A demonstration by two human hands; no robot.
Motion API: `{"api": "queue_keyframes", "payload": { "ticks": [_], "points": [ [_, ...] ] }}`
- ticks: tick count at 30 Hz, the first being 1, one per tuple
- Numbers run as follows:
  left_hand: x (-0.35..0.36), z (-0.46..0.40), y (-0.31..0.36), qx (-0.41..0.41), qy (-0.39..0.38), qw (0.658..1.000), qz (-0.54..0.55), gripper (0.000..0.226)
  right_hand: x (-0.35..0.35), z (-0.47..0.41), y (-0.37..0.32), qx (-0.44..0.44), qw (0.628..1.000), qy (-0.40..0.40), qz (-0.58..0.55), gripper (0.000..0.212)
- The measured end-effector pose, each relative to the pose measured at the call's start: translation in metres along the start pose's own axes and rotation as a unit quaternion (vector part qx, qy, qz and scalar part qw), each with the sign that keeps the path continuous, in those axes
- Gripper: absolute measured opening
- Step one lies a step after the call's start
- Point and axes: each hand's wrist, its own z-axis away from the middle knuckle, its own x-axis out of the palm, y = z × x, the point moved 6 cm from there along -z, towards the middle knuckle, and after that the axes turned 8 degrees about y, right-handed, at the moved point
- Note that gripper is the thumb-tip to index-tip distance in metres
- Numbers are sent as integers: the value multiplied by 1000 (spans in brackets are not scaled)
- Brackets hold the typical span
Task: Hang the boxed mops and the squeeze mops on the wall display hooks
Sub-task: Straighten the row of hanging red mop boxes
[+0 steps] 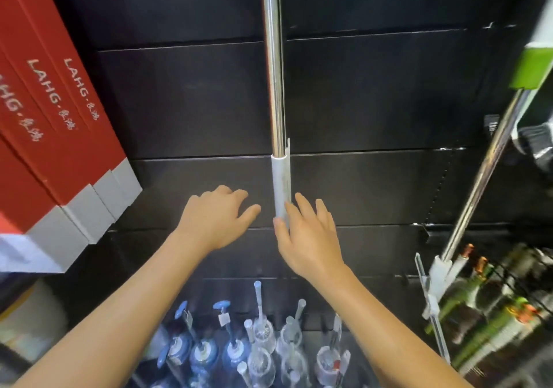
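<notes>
A squeeze mop with a shiny chrome pole (275,82) and a grey plastic sleeve (281,184) hangs upright against the dark slat wall (374,103). My right hand (308,238) is beside the sleeve's lower end, its straight fingers touching it. My left hand (215,220) hovers just left of the pole, fingers relaxed and holding nothing. Several red boxed mops (57,124) with grey ends hang at the left. A second squeeze mop with a green and white part (532,67) and a chrome pole (484,175) leans at the right.
Below my arms stand several toilet brushes in clear and blue holders (257,348). Green and orange brushes (496,307) fill a rack at the lower right. A pale container (27,325) sits at the lower left.
</notes>
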Motion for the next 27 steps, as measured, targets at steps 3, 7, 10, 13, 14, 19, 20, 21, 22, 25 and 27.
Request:
{"api": "queue_keyframes", "payload": {
  "ticks": [3, 7, 10, 13, 14, 19, 20, 21, 22, 25, 27],
  "points": [
    [3, 35, -18, -30, 7, 1000, 2, 59, 12, 17, -25, -12, 1000, -2, 2, 56],
    [2, 77, -50, -70, 28, 997, 14, 58, 28, 30, -62, -41, 999, -16, -4, 60],
    [-5, 103, -80, -108, 50, 993, 6, 58, 40, 34, -94, -59, 998, -25, -18, 60],
    [-15, 124, -115, -141, 82, 987, -9, 57, 53, 35, -129, -85, 995, -36, -36, 60],
    [-19, 130, -127, -150, 95, 984, -12, 57, 57, 35, -141, -94, 994, -41, -45, 60],
    [-37, 149, -186, -206, 133, 969, -34, 56, 81, 19, -199, -139, 985, -48, -91, 62],
    [-38, 150, -197, -215, 138, 966, -37, 54, 87, 14, -210, -146, 983, -49, -99, 62],
    [-39, 151, -208, -224, 146, 963, -39, 54, 94, 9, -220, -153, 981, -52, -108, 63],
    [-40, 151, -219, -233, 156, 959, -40, 55, 101, 4, -230, -159, 979, -55, -117, 63],
    [-43, 148, -249, -257, 198, 945, -47, 55, 124, -16, -256, -179, 972, -58, -143, 63],
    [-44, 142, -267, -271, 224, 935, -50, 53, 140, -37, -274, -187, 966, -60, -167, 63]
  ]
}}
